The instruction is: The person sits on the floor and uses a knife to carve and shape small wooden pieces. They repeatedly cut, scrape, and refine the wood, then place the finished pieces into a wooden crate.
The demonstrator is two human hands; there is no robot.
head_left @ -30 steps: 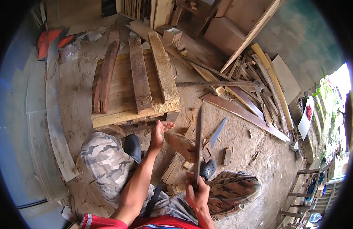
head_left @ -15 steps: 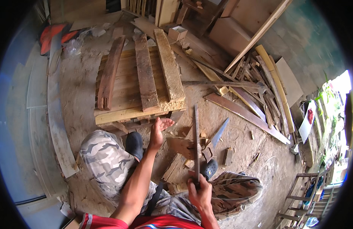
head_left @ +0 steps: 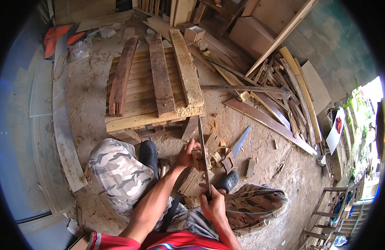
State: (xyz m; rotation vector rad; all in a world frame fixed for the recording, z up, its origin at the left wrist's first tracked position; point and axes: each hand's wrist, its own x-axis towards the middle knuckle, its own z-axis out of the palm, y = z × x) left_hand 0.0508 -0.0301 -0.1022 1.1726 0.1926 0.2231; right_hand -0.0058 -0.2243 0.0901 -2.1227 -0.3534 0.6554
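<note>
The right hand (head_left: 213, 206) is closed in a full grip around the handle of a long blade (head_left: 203, 156), and the blade rises from this hand almost straight away from the person, leaning only a little to the left. Its long axis therefore runs from the right hand up to the small wood block (head_left: 196, 157), which stands on the dirt floor (head_left: 92, 104) between the two dark clogs, just in front of the wooden pallet (head_left: 151, 104). The blade's edge seems to rest on or in the top of the block, but the contact itself is too small to tell. The left hand (head_left: 187, 153) is the nearer one to the block: its fingers are pressed around the block's left side, just beside the blade. Half a second ago this left hand was spread open in the air, apart from the wood, and the blade was lifted higher; now the hand has closed on the block and the blade has come down to it.
</note>
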